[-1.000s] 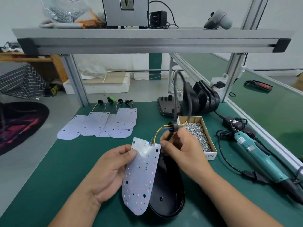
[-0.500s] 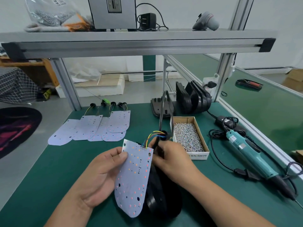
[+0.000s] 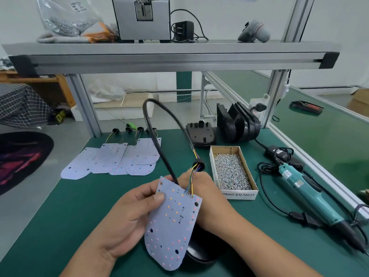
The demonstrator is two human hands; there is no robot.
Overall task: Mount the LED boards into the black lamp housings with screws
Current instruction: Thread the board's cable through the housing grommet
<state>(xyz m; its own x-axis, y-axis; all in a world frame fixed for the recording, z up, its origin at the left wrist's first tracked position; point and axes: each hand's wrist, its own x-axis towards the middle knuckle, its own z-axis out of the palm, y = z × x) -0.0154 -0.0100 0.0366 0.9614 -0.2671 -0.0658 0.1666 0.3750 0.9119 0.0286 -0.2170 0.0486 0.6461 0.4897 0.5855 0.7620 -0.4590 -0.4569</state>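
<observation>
The pale lilac, tongue-shaped LED board [image 3: 173, 226], dotted with small red and orange LEDs, is held tilted above the green surface [image 3: 60, 216] at the near centre and not yet seated. The glossy black oval lamp housing [image 3: 201, 254] lies directly under its lower end. The tilt probably leaves room to sort out the wiring before the board drops in. Coloured wires rise from the board's top edge through a black round grommet [image 3: 198, 165], and a thick black cable [image 3: 151, 124] arches high toward 12 o'clock, so the lead looks like it is being fed through the housing.

The left hand [image 3: 129, 214] grips the board's left edge from 9 o'clock, thumb on the face, fingers curled behind it, wrist low over the surface. The right hand [image 3: 207, 200] reaches in from 4 o'clock and sits behind the board's top right corner, back upward. Its fingers are hidden, so I cannot tell whether it is closed on the cable or housing.

At 2 o'clock, within the right hand's reach, stands an open cardboard box of silver screws [image 3: 231, 172], and at 3 o'clock lies a teal corded electric screwdriver [image 3: 305, 194]. A fanned row of spare lilac LED boards [image 3: 119, 158] waits at 11 o'clock. A stack of black housings [image 3: 237, 122] stands at 1 o'clock.
</observation>
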